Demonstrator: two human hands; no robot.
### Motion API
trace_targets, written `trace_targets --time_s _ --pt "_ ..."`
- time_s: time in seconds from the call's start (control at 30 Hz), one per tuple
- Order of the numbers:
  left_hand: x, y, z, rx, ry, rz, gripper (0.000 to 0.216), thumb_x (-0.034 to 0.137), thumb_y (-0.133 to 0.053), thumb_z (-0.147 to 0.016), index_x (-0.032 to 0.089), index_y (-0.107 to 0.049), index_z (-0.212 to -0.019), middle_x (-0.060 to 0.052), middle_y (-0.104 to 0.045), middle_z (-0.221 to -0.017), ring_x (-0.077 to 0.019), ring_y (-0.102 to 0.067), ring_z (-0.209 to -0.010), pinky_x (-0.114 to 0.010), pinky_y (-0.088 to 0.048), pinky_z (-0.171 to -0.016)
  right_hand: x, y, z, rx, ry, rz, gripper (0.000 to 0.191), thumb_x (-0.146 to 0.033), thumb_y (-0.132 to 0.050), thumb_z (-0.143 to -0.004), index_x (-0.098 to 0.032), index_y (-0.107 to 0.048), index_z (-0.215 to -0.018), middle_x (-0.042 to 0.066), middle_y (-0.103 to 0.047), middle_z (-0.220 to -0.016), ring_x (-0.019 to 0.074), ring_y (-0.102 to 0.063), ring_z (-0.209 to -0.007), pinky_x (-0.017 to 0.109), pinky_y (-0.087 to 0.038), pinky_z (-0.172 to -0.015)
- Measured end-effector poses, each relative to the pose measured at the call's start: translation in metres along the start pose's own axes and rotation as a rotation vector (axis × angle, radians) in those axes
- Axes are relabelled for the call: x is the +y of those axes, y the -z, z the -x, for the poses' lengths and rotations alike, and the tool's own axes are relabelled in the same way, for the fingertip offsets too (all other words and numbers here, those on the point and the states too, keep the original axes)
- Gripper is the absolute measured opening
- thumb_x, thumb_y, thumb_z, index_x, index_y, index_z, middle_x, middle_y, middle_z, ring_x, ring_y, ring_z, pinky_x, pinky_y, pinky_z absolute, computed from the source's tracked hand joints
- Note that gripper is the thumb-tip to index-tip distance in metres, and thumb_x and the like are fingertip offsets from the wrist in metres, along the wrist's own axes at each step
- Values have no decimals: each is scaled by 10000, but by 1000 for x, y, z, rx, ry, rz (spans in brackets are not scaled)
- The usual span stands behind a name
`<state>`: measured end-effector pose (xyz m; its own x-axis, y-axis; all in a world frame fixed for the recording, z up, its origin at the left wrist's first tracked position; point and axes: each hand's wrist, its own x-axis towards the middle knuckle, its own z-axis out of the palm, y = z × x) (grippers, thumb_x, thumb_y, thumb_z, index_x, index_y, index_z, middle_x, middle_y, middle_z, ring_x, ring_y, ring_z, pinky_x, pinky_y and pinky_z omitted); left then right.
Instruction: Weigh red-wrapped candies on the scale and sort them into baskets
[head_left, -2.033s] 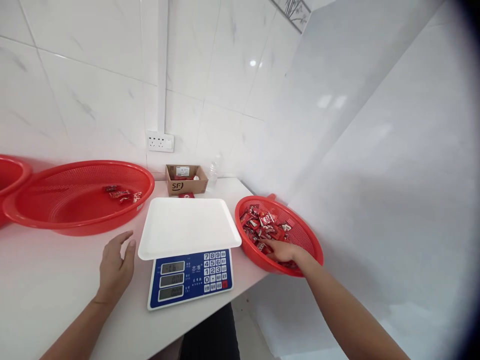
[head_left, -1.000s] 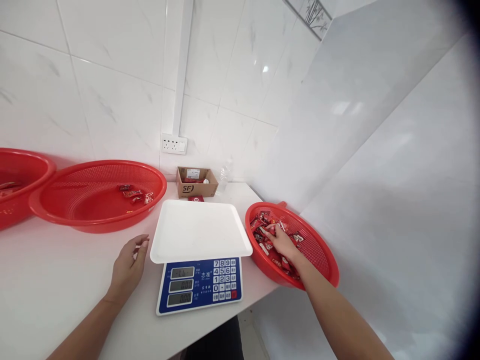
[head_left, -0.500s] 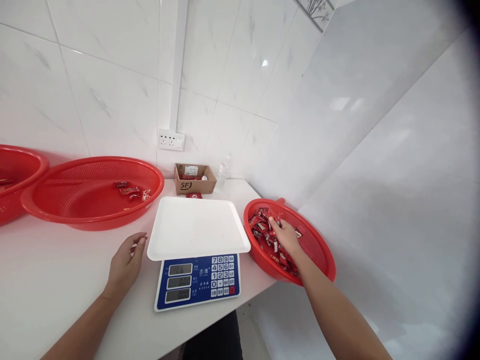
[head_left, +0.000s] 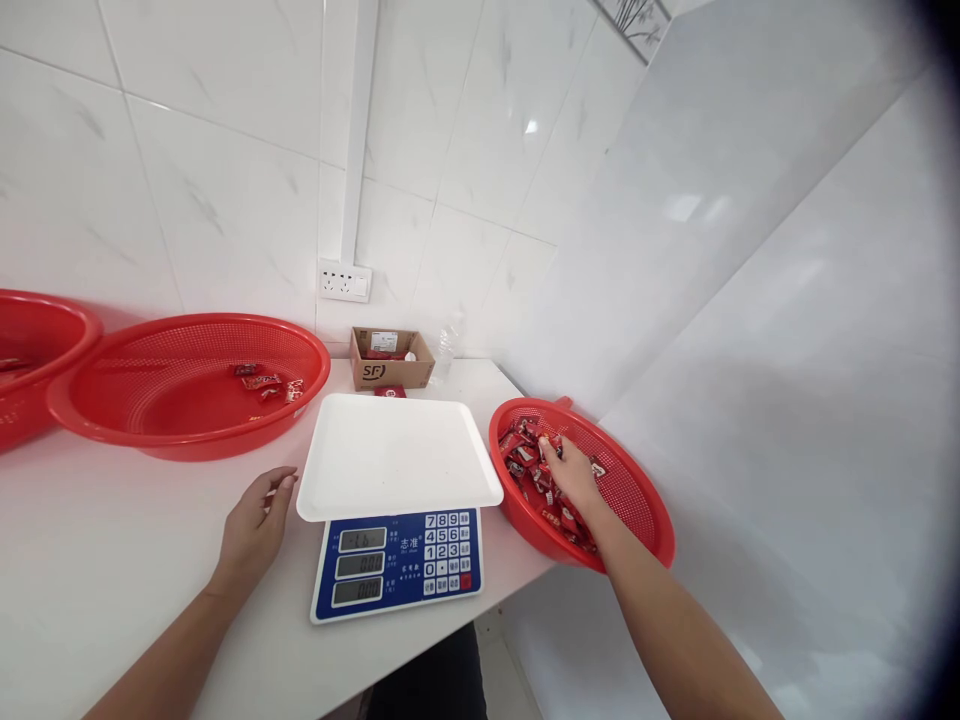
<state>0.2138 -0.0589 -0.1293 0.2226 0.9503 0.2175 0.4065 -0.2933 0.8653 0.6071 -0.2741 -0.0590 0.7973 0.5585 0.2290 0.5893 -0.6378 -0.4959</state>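
- The right hand is inside the right-hand red basket, which sits at the right end of the worktop and overhangs its front edge.
- The wrapped sweets, mostly red, lie heaped in that basket, chiefly toward its left side; the right hand is among them.
- The right thumb and fingers are bent inward, with wrappers showing beside the thumb. The fingertips are partly hidden; whether they grip a sweet cannot be told.
- The left hand is over the worktop, just beside the left edge of the weighing pan. Its fingers are loosely curled, with a narrow gap between thumb and forefinger.
- The scale stands near the worktop's front edge, left of the right-hand basket. The two lower displays show zeros.
- The middle red basket stands toward the worktop's back edge, left of the scale, with several wrapped pieces at its right side. Another red basket adjoins it at left, cut off by the view.
- The cardboard box and the clear bottle stand along the back edge, near the back right corner.
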Motion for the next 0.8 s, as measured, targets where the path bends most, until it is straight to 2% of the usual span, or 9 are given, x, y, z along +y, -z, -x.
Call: trace_targets --time_s 0.23,0.5,0.8 --pt "-1 0 -1 -11 -1 -1 404 508 -410 -832 210 -634 -985 -89 -730 -1004 -278 -680 -885 -378 -559 -764 1 -2 -1 -37 -23 41 301 -327 -579 -943 -161 -584 -1193 80 -630 -1164 205 -648 -957 408 -554 -812" --pt "-1 0 -2 -32 10 -2 428 532 -409 -827 208 -634 -993 -92 -728 -1014 -279 -673 -894 -378 -555 -775 -1 -8 3 -127 61 128 323 -316 -577 -944 -182 -565 -1238 91 -599 -1237 221 -631 -1019 431 -542 -853" --pt "-2 1 0 -33 -15 11 399 527 -416 -827 225 -639 -962 -71 -739 -973 -265 -683 -867 -362 -559 -767 -5 -7 3 -305 149 269 352 -296 -574 -946 -212 -541 -1286 98 -554 -1320 242 -600 -1096 464 -516 -912"
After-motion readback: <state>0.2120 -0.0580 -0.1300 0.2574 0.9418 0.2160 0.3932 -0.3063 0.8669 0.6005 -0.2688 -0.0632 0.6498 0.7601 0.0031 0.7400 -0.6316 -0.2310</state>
